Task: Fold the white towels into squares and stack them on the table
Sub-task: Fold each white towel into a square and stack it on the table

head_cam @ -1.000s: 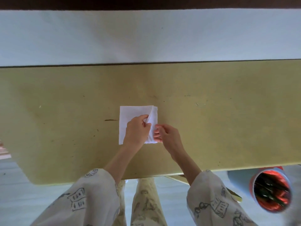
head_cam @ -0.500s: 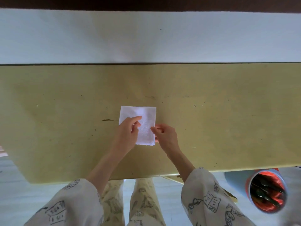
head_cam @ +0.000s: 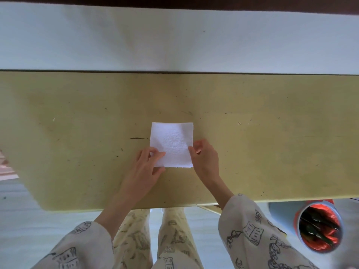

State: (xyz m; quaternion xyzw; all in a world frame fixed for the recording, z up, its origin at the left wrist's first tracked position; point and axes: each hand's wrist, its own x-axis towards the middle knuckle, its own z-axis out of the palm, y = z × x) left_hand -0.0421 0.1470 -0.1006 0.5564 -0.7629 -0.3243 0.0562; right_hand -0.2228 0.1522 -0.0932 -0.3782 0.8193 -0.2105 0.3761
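Head view: one towel folded square, both hands at its edges

Item: white towel (head_cam: 172,144), flat on the desk (head_cam: 272,152), mid-surface. Left hand (head_cam: 144,169) pinches the towel's near left corner between thumb and fingers. Right hand (head_cam: 206,158) has its fingers curled against the towel's right edge. Step, by judgement: squaring the fold. Next: release, begin stack. Bin (head_cam: 318,228) right of desk.

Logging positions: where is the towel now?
In the head view, the towel lies mid-table, between the left hand and right hand.
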